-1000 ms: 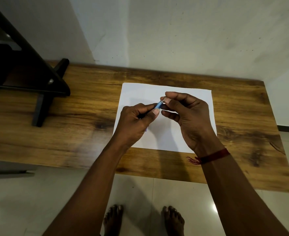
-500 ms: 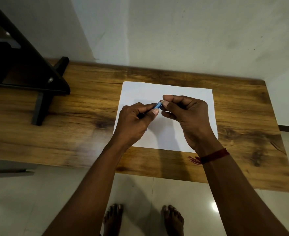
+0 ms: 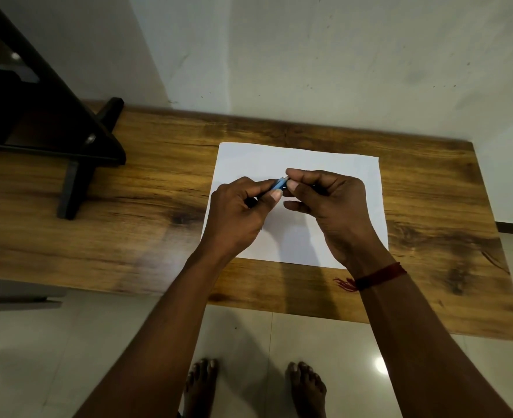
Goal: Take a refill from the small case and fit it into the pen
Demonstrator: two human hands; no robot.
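Both hands meet above a white sheet of paper (image 3: pixel 294 158) that lies flat on a wooden table (image 3: pixel 146 188). The left hand (image 3: pixel 237 215) grips a small blue pen-like object (image 3: pixel 279 184), thumb and forefinger curled round its barrel, most of which is hidden in the fist. The right hand (image 3: pixel 333 206) pinches the object's far tip between thumb and forefinger, its other fingers curled underneath. The object is held in the air over the middle of the sheet, tilted up toward the right. A red thread bracelet (image 3: pixel 379 276) sits on the right wrist. A dark wooden stand (image 3: pixel 77 164) rests on the far left of the table, and bare feet (image 3: pixel 303 387) show on the tiled floor below.

The likely trouble, as I judge it: the right-hand pinch covers only a very small end piece, so a sharp pull or twist could let it slip free and drop to the paper or roll off the near edge to the floor.

Compared with a second ago, the right hand has dropped slightly and its fingers have closed tighter over the tip; the left hand and the sheet are unchanged
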